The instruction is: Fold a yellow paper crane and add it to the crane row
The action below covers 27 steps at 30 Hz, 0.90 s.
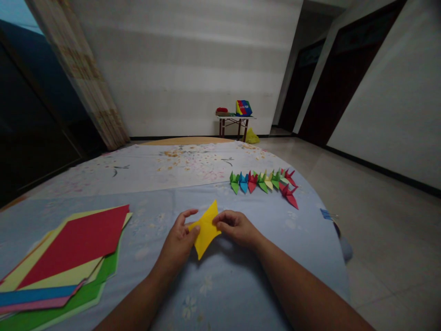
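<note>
Bare forearms [299, 278] reach in from the bottom edge over a rounded counter [193, 140] w/ a pale-blue floral tablecloth [220, 299]. L hand [181, 234] is part-closed: thumb on the front of a folded yellow origami paper [206, 229], index finger bent & lifted off, other fingers mostly hidden. R hand [237, 226] is nearly closed, thumb & index pinching the paper's R edge. Paper's held btwn both hands above the cloth, one point up, one down. Stack of coloured sheets [77, 241] lies to the L, red on top, w/ yellow, blue, pink & green showing. Folded paper cranes [252, 181] stand in a close row ahead to the R: green, blue, red, yellow etc.; one red crane [290, 196] sits at the near side of the row's R end. Far back, a small stand [237, 117] bears a multicoloured box [244, 108]; yellow plastic bag [252, 136] on the floor [365, 257] beside it.
</note>
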{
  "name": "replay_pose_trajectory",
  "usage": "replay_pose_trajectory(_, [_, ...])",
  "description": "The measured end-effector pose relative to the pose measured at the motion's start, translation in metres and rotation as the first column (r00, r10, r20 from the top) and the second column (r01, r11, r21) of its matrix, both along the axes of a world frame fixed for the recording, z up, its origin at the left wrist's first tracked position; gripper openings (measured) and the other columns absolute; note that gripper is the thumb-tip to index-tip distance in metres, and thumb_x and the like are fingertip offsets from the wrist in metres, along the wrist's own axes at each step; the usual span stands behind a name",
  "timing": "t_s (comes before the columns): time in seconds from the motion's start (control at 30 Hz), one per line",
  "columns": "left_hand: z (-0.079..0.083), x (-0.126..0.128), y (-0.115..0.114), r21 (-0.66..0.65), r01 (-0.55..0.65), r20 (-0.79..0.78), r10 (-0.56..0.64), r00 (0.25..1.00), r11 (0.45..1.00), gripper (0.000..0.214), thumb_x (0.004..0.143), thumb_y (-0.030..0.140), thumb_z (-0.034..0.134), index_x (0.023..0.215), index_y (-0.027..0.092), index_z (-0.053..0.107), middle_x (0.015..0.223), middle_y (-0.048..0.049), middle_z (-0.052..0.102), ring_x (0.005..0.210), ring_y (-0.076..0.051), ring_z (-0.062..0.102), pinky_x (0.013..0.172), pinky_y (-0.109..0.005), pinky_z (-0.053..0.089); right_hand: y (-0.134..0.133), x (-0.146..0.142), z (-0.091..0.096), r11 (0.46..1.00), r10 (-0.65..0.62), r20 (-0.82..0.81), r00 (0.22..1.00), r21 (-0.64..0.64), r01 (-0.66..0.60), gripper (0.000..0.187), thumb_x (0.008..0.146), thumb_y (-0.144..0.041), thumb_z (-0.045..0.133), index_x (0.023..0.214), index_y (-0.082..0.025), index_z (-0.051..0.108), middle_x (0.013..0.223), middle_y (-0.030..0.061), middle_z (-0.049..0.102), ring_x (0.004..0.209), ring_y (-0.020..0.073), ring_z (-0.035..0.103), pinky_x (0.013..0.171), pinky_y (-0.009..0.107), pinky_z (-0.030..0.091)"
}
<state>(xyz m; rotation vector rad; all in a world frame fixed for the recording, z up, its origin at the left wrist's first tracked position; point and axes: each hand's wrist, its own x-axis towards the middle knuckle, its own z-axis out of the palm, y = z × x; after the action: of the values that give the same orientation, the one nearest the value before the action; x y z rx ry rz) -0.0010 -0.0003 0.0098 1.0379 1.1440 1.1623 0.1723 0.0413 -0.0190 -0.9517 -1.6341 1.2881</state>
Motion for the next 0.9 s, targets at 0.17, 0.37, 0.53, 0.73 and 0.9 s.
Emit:
replay_pose_trajectory(0.17, [-0.005, -0.002, 0.002, 0.104, -0.033, -0.081, 0.042, 0.996, 0.994, 0.033, 0.065, 0.029, 0.067, 0.095, 0.018, 0.057, 0.074, -0.0021, 0.067, 0.061, -0.016, 0.062, 0.056, -0.024, 0.047, -0.007, 0.001, 0.011, 0.976, -0.058, 0.194, 0.979, 0.217, 0.015, 0.02, 0.077, -0.033, 0.058, 0.086, -0.019, 0.067, 0.083, 0.0032, 0.063, 0.073, 0.0122, 0.055, 0.067, 0.025, 0.043])
replay_pose_trajectory(0.37, [-0.001, -0.002, 0.003, 0.068, -0.12, -0.082, 0.125, 0.989, 0.99, 0.025, 0.061, 0.023, 0.069, 0.085, 0.017, 0.066, 0.074, -0.0032, 0.068, 0.064, -0.017, 0.061, 0.055, -0.024, 0.046, -0.005, 0.0, 0.001, 0.994, 0.001, 0.18, 0.984, 0.106, -0.02, 0.023, 0.07, -0.032, 0.067, 0.087, -0.017, 0.067, 0.07, 0.0, 0.059, 0.059, 0.0088, 0.051, 0.057, 0.022, 0.041])
replay_pose_trajectory(0.53, [0.004, -0.002, 0.002, 0.028, -0.153, -0.044, 0.154, 0.987, 0.988, 0.027, 0.059, 0.022, 0.07, 0.085, 0.016, 0.067, 0.074, -0.0037, 0.069, 0.066, -0.019, 0.062, 0.057, -0.025, 0.046, -0.001, 0.002, -0.004, 0.988, 0.01, 0.184, 0.983, 0.148, -0.038, 0.021, 0.073, -0.034, 0.065, 0.087, -0.018, 0.068, 0.079, 0.0022, 0.063, 0.068, 0.0115, 0.056, 0.063, 0.024, 0.044])
replay_pose_trajectory(0.73, [-0.004, -0.009, 0.007, 0.06, -0.166, -0.143, 0.173, 0.974, 0.984, 0.032, 0.059, 0.026, 0.071, 0.089, 0.015, 0.068, 0.082, -0.0061, 0.071, 0.07, -0.02, 0.064, 0.063, -0.027, 0.047, 0.001, 0.01, 0.002, 0.936, -0.017, 0.267, 0.964, 0.342, -0.078, 0.012, 0.077, -0.026, 0.062, 0.087, -0.022, 0.068, 0.091, 0.0049, 0.063, 0.083, 0.0145, 0.058, 0.077, 0.029, 0.046])
replay_pose_trajectory(0.9, [-0.007, -0.01, 0.006, 0.069, -0.122, -0.194, 0.133, 0.972, 0.99, 0.036, 0.062, 0.03, 0.069, 0.094, 0.014, 0.066, 0.084, -0.0068, 0.071, 0.071, -0.02, 0.064, 0.063, -0.027, 0.047, 0.0, 0.01, 0.0, 0.914, -0.08, 0.35, 0.933, 0.4, -0.072, 0.019, 0.074, -0.01, 0.055, 0.088, -0.02, 0.066, 0.088, 0.0036, 0.062, 0.081, 0.0133, 0.057, 0.076, 0.027, 0.044])
